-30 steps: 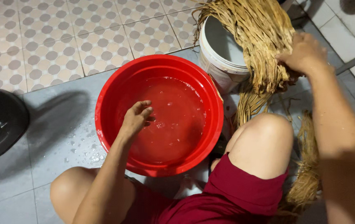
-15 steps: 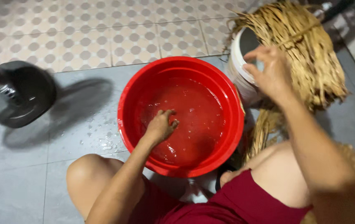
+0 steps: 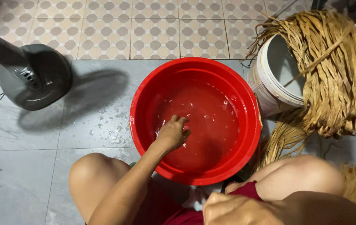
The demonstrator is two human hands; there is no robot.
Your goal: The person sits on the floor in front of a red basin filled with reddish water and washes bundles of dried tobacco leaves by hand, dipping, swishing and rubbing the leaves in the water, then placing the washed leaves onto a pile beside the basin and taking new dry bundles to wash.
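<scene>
Dipping left hand [image 3: 173,134] inside red basin [image 3: 244,104], off its rim.

The left hand [image 3: 173,133] dips into the water of the red basin [image 3: 144,104] on the wet floor [image 3: 82,137] — the right hand [image 3: 228,208] is a closed fist near the knee; dried straw [image 3: 336,75] drapes over a white bucket [image 3: 269,83].

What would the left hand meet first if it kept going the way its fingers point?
The left hand is in the red basin, its fingers curled down toward the water. Straight on, it would probably meet the basin's bottom first, though the water's depth is unclear.
</scene>
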